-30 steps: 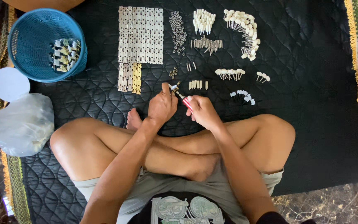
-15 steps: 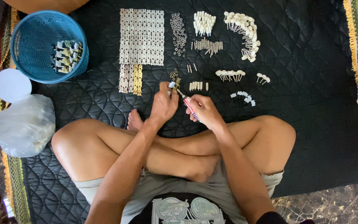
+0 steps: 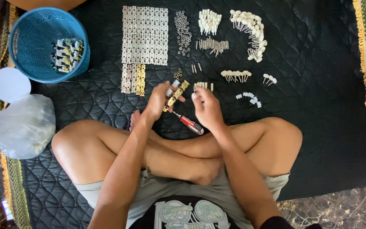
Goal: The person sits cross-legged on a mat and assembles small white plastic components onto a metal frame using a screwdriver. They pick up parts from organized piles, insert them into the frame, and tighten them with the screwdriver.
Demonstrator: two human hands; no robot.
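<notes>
The right hand has lifted off the red-handled screwdriver, now lying just below it, fingers loosely apart, while the left hand stays clamped on the small brass fitting.

Black quilted cloth mat — matt; on it, a glossy brass strip beside a red plastic-handled screwdriver.

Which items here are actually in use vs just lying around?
In use: left hand holding small brass-and-white part; right hand; red-handled screwdriver; sorted rows of small parts.

Lying about: blue basket, white lid, plastic bag.
</notes>
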